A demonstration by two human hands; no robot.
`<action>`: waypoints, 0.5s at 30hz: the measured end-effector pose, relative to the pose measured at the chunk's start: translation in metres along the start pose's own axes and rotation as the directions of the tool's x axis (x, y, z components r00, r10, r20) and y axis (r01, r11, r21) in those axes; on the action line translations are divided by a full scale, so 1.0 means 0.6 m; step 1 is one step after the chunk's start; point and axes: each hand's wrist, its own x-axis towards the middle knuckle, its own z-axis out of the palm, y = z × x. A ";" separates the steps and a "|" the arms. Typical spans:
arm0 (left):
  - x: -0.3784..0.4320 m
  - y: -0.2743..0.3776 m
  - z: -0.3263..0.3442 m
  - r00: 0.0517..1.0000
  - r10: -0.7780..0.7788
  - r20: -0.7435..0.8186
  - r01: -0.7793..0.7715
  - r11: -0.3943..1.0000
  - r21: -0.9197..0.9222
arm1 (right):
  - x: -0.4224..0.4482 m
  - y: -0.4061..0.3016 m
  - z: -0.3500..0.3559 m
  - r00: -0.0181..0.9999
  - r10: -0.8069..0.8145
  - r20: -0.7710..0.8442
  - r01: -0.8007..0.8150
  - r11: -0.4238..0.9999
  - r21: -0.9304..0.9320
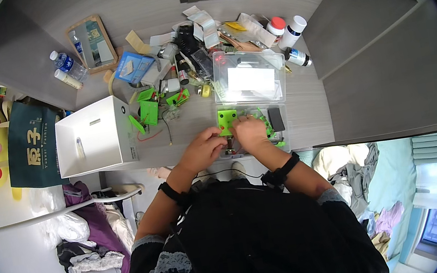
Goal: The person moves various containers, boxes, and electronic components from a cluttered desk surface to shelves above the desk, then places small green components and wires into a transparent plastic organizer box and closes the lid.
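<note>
A clear plastic case stands open at the desk's front edge, its lid (252, 96) tipped back and its lower tray (285, 135) under my hands. In the tray's left part is a green plastic board (227, 117) with dark round holes and a red spot. My right hand (250, 132) has its fingers curled at the board's right edge, gripping it. My left hand (204, 149) is at the board's lower left, fingers bent; whether they pinch anything is hidden. Small green parts (268, 127) and a dark grey block (276, 119) lie to the right in the tray.
More green boards (150, 112) with red and black wires lie left of the case. A white open box (93, 141) stands farther left. Behind are a blue packet (134, 66), bottles (293, 33), papers (203, 25) and a framed mirror (92, 43). A cable (227, 171) links my wristbands.
</note>
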 end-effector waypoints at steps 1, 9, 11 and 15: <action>0.001 0.001 0.000 1.000 0.000 0.000 0.000 1.000 0.002 | 0.000 0.000 0.002 1.000 0.010 0.008 -0.009 1.000 -0.011; -0.010 -0.039 -0.025 0.938 -0.188 -0.291 0.256 0.942 0.218 | -0.015 0.005 -0.062 0.999 -0.001 -0.052 0.008 0.991 0.132; -0.016 -0.091 -0.052 0.853 -0.257 -0.454 0.404 0.877 0.262 | -0.027 0.013 -0.082 0.988 0.017 -0.152 0.016 0.977 0.211; 0.001 -0.115 -0.083 0.764 -0.370 -0.529 0.603 0.702 0.380 | -0.056 0.039 -0.095 0.964 0.108 -0.245 -0.026 0.949 0.315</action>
